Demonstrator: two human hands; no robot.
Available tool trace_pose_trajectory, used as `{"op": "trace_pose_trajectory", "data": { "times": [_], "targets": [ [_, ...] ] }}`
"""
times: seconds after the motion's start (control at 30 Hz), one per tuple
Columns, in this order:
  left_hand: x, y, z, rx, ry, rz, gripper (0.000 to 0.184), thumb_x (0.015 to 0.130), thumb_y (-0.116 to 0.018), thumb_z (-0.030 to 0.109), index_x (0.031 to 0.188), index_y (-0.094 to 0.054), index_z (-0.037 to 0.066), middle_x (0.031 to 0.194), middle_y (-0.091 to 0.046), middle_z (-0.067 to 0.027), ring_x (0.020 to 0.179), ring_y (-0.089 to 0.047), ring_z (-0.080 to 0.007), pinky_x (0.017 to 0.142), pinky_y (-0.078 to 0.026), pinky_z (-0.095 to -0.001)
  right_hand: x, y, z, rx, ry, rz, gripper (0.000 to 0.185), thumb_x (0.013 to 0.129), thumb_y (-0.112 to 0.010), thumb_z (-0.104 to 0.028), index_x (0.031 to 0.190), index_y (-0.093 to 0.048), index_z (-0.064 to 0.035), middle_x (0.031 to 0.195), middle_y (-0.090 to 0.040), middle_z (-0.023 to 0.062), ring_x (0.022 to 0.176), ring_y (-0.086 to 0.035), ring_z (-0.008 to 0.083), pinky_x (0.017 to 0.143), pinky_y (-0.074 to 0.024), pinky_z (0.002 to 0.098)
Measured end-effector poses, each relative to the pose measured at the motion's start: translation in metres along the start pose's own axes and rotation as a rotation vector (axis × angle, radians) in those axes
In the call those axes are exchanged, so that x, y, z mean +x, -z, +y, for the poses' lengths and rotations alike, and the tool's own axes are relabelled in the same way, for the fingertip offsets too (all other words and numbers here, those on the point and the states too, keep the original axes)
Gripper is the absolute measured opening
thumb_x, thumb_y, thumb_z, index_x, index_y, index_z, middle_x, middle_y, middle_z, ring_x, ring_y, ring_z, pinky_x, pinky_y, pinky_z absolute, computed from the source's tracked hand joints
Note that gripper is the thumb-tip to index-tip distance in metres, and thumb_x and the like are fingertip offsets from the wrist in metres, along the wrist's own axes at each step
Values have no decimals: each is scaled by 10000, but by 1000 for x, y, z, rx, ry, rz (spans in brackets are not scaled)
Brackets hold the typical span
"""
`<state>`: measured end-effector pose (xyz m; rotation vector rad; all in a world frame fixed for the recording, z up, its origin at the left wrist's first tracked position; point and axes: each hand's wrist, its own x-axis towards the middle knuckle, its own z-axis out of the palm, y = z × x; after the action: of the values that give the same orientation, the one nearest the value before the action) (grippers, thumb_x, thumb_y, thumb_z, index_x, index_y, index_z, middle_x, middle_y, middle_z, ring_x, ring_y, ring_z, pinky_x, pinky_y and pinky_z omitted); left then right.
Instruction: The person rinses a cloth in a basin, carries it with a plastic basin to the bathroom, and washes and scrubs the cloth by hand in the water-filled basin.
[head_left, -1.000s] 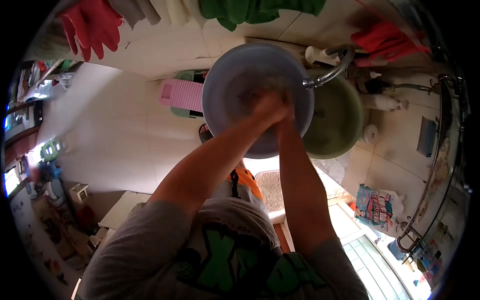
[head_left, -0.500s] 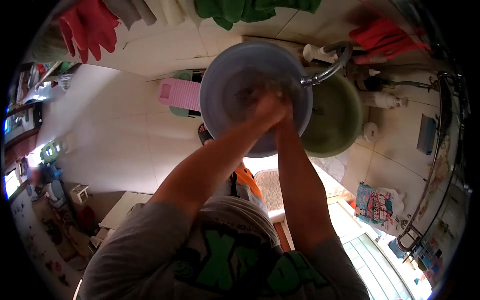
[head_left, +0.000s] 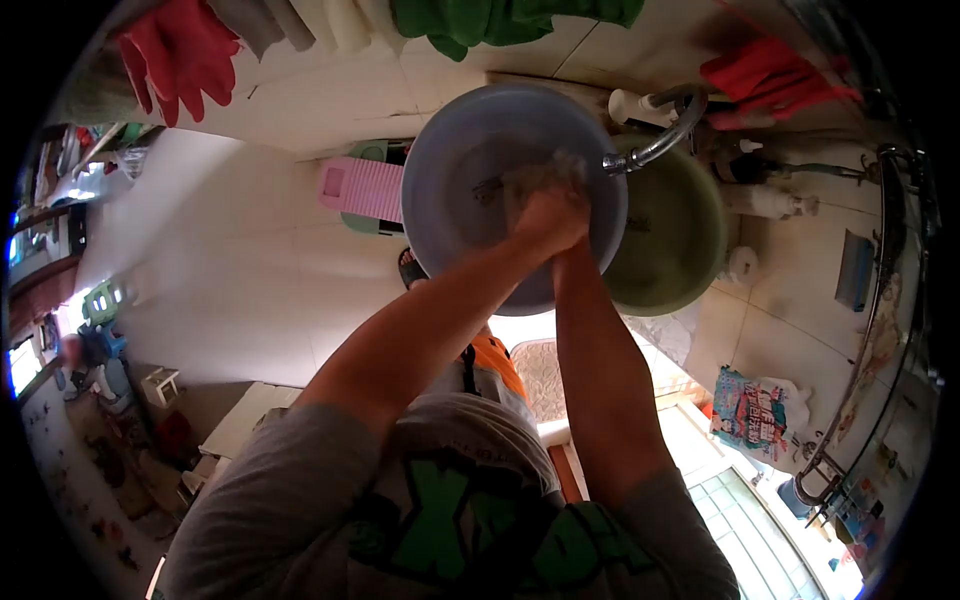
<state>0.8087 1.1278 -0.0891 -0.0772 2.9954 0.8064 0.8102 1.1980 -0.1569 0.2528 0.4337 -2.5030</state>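
Note:
Inside the large grey-blue basin (head_left: 440, 220), my two hands are pressed close together near the right side. My left hand (head_left: 548, 217) is closed on a pale, bunched cloth (head_left: 520, 186), whose folds stick out beyond the fingers. My right hand (head_left: 577, 208) is against it, closed on the same cloth and partly hidden by the left. Blur and dim light keep the individual fingers from showing. A curved metal faucet (head_left: 655, 150) reaches over the basin's right rim, beside the hands.
A green basin (head_left: 690, 240) stands at the right, partly under the blue one. A pink washboard (head_left: 362, 188) lies at the left. Bottles (head_left: 770, 200) and a printed detergent bag (head_left: 750, 415) are on the right. Red gloves (head_left: 180, 60) and green cloths (head_left: 480, 20) hang at the back.
My hands have shifted slightly right within the basin, and the cloth shows more clearly, bunched beyond my fingers. The basin and the things around it look unmoved.

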Motion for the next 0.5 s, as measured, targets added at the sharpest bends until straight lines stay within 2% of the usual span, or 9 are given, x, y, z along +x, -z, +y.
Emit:
{"op": "trace_pose_trajectory", "data": {
  "times": [0.07, 0.13, 0.2, 0.27, 0.3, 0.37, 0.43, 0.47, 0.5],
  "targets": [
    [11, -66, -24, 407, -166, -17, 244, 843, -580, 247, 975, -652, 55, 1004, -634, -154, 1046, -562, -349, 897, -442, -495, -2, -1, 9, -79, 16, 241, 376, 996, -404, -342, 1180, -564, -55, 1150, -589, 129, 1089, -546, 286, 894, -467, 449],
    [29, -75, -47, 446, -259, -27, 248, 836, -587, 248, 984, -641, 56, 1002, -632, -164, 1034, -566, -357, 887, -447, -503, -5, -5, 15, -167, 37, 486, 397, 1003, -400, -371, 1184, -564, -58, 1153, -594, 131, 1094, -542, 285, 885, -469, 450],
    [50, -8, -77, 132, -267, -26, 287, 866, -573, 264, 1071, -629, 71, 1032, -599, -221, 1084, -531, -404, 881, -427, -560, -10, -23, 16, -182, 80, 638, 432, 1003, -401, -400, 1228, -544, -60, 1188, -582, 137, 1113, -534, 288, 900, -462, 453],
    [39, 27, -58, 101, -117, 265, 305, 823, -593, 240, 1037, -638, 27, 984, -633, -194, 997, -577, -391, 898, -440, -523, -35, -81, 14, -117, 141, 711, 493, 995, -407, -428, 1310, -501, -60, 1258, -551, 146, 1148, -522, 294, 940, -448, 458],
    [31, 35, -52, 87, -43, 412, 314, 801, -603, 227, 1020, -642, 5, 959, -651, -181, 954, -600, -385, 906, -446, -505, -33, -79, 14, -27, 61, 657, 506, 988, -430, -430, 1323, -483, -54, 1294, -526, 146, 1147, -534, 294, 960, -444, 460],
    [19, 18, -36, -58, 154, 278, 301, 829, -593, 245, 1057, -626, 51, 999, -625, -211, 1011, -578, -392, 897, -423, -557, -22, -68, 14, 157, -98, 538, 543, 973, -476, -433, 1347, -446, -42, 1368, -474, 146, 1145, -559, 294, 999, -437, 465],
    [3, 5, -18, -62, 114, 190, 275, 846, -577, 239, 1046, -626, 57, 1003, -625, -216, 1024, -581, -399, 908, -414, -570, 2, -11, -2, 87, -165, 326, 605, 968, -429, -478, 1393, -401, -48, 1380, -451, 166, 1207, -499, 314, 1018, -412, 452],
    [-2, 2, -10, 7, -28, 178, 257, 849, -566, 224, 1016, -633, 40, 987, -636, -207, 1009, -596, -403, 922, -417, -558, 11, 8, -7, 50, -194, 215, 637, 966, -405, -501, 1416, -379, -50, 1387, -440, 176, 1237, -469, 324, 1027, -400, 445],
    [-2, -8, -15, 90, -108, 150, 251, 853, -559, 214, 1010, -637, 36, 998, -640, -202, 1025, -593, -400, 930, -416, -554, 10, -42, -14, 164, -70, 337, 599, 964, -425, -473, 1395, -407, -58, 1346, -486, 169, 1228, -474, 321, 1000, -423, 440]
  ]
}}
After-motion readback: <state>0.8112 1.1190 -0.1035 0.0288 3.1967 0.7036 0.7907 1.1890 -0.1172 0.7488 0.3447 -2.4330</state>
